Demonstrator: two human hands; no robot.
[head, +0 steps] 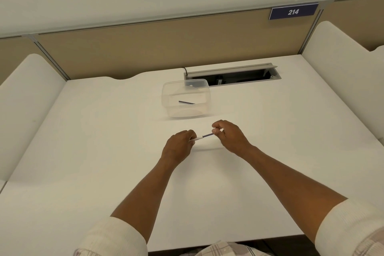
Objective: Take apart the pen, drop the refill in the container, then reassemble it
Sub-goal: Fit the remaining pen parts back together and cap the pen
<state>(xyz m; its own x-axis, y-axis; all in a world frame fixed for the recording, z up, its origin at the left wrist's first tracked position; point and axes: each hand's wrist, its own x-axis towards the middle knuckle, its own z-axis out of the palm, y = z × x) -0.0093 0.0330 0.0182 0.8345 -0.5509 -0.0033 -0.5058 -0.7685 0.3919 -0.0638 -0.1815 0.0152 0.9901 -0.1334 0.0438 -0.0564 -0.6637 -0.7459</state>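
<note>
Scene: a person sits at a white surface in a study booth with tan partition walls; both bare forearms reach forward, pale sleeves pushed up.
Left hand: grip closed around the white end of the pen, fingers curled over it so that end is mostly hidden.
Right hand: grip narrow, thumb and fingertips pinched on the dark end of the pen.
Pen: held just above the surface between the 2 hands, tilted slightly, white section toward the left hand and thin dark section toward the right. Whether the parts are being pulled apart or pushed together cannot be told.
Container: a clear, open plastic tub stands on the surface beyond the hands, near but apart from them.
Container contents: 1 thin dark refill lies on the bottom, slanted.
Stage, as a judgement: with the refill in the tub, the drop step looks done and reassembly seems under way.
Risk 1: small parts could slip from the pinch and roll off the surface if the grip loosens.
Risk 2: misaligned halves could jam or cross-thread if forced.
Risk 3: a forward reach could knock the light tub.
Behind: an open cable slot and a blue sign reading 214.
</note>
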